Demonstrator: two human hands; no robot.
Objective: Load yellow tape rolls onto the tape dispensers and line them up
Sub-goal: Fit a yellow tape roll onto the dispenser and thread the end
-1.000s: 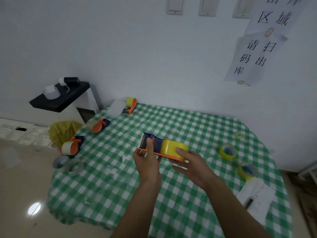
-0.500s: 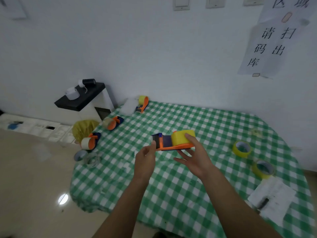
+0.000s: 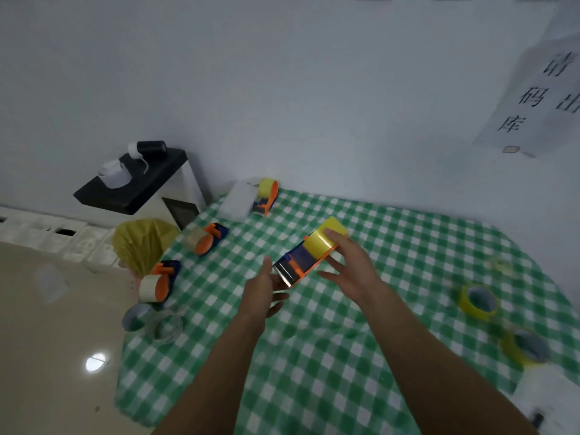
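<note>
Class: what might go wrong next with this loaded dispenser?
The left hand lies right by the toothed blade of the dispenser; a slip could nick a finger. The right hand holds it lightly in mid-air; it may drop. The cream-roll dispenser sits at the table edge; a nudge could knock it off.

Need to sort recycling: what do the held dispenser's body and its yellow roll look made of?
The dispenser looks like hard plastic: smooth moulded orange and blue parts. The yellow roll seems plastic film tape: smooth, with a sheen.
</note>
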